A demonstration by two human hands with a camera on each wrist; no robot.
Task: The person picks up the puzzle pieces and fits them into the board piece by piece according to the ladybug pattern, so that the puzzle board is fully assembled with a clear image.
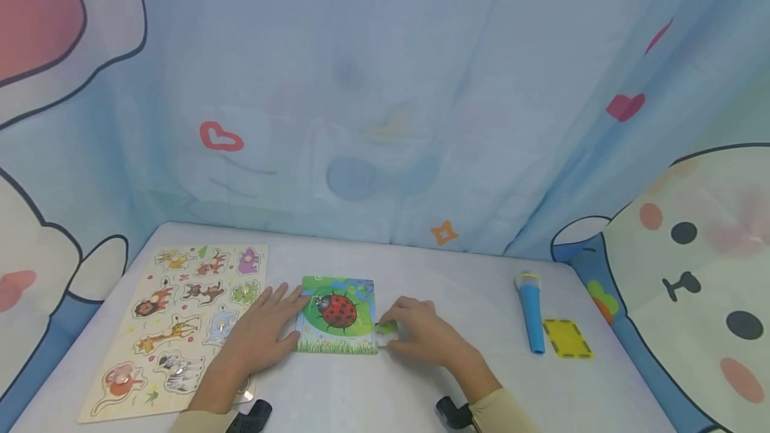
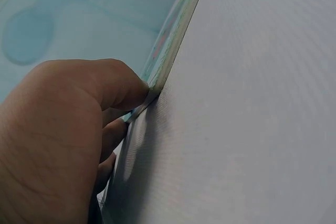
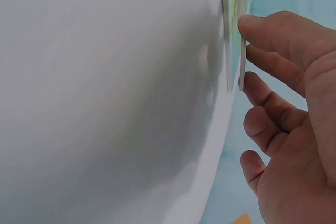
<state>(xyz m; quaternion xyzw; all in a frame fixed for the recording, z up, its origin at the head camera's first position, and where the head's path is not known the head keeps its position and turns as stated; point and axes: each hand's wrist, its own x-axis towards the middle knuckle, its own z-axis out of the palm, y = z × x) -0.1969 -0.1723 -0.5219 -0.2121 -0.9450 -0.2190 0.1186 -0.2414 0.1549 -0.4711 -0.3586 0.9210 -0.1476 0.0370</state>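
Note:
A square picture board (image 1: 337,339) with a red ladybug on green lies flat on the white table. My left hand (image 1: 265,326) rests at its left edge, fingers spread and fairly straight, the thumb near the lower left corner. In the left wrist view the left thumb (image 2: 126,85) touches the board's thin edge. At the right side of the board, my right hand (image 1: 418,333) pinches a thin flat puzzle piece (image 1: 386,328) printed green and pale. The right wrist view has this piece (image 3: 242,69) edge-on between thumb and fingers, close beside the board (image 3: 229,40); the other fingers curl loosely.
Partly beneath my left forearm lies a large wooden animal puzzle board (image 1: 120,333). On the right are a blue toy microphone (image 1: 532,316) and a yellow square frame-like tile (image 1: 567,338). A patterned blue curtain (image 1: 385,85) hangs behind the table (image 1: 451,272).

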